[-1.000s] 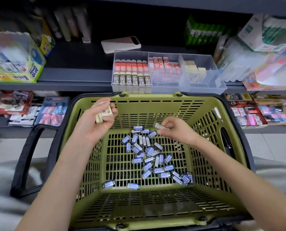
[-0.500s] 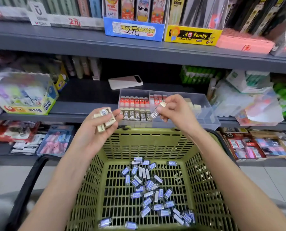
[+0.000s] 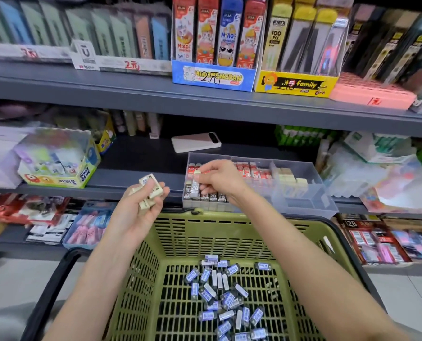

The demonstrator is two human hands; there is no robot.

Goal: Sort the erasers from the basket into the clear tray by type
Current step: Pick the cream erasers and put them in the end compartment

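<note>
Cream rubber in a dark paper sleeve printed 2B: one 2B eraser (image 3: 195,187), pinched between thumb and fingertips of the right hand (image 3: 221,179), long axis near upright, cream end up, sleeve end down. Hangs over the left end of the clear tray (image 3: 303,205), just above the standing 2B row (image 3: 212,196) at the tray's front left, same type and same upright set. Coming move therefore judged a short drop straight down into that row, with little or no turn of the wrist. Right hand plainly the nearer. Left hand (image 3: 141,205) lower and off to the left, outside the tray's wall, above the basket's far left corner. Clamped there round a loose clutch of cream erasers (image 3: 150,190): blocky, matt, printed labels showing, fingers curled beneath and thumb on top. Hands apart, not touching. Tray of thin, hard, transparent plastic with divider walls. Red-sleeved erasers (image 3: 251,171) packed upright behind and to the right of the 2B row, bare cream blocks (image 3: 288,178) further right again. Tray resting on the dark grey shelf (image 3: 131,158), its front wall just behind the basket's far rim. Basket (image 3: 205,232) of olive-green moulded plastic, slotted lattice walls and floor, black handle at the left. On its floor a scattered heap of blue-labelled erasers (image 3: 219,299), small, glossy-wrapped, lying at all angles, well below both hands. Probably light and a little slick in that wrap, so easier pinched singly than scooped.
</note>
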